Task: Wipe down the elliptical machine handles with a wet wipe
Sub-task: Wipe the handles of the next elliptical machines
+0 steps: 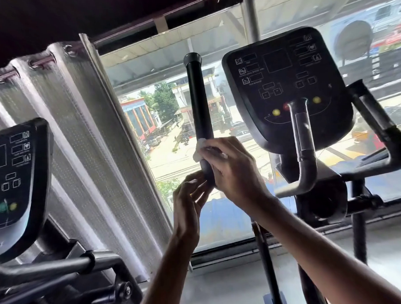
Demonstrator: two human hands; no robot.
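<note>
Wipe [199,149] gripped round handle [200,101] by right hand [232,170]; left hand [188,205], open-fingered, touches it; console [284,84] lettering unreadable.

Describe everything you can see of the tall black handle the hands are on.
The elliptical handle is a black, matte, rubbery-looking tube with a flared end cap on top. It stands nearly upright before the window, left of the console. The right hand wraps a white wet wipe round its lower grip; the left hand touches it just below.
</note>
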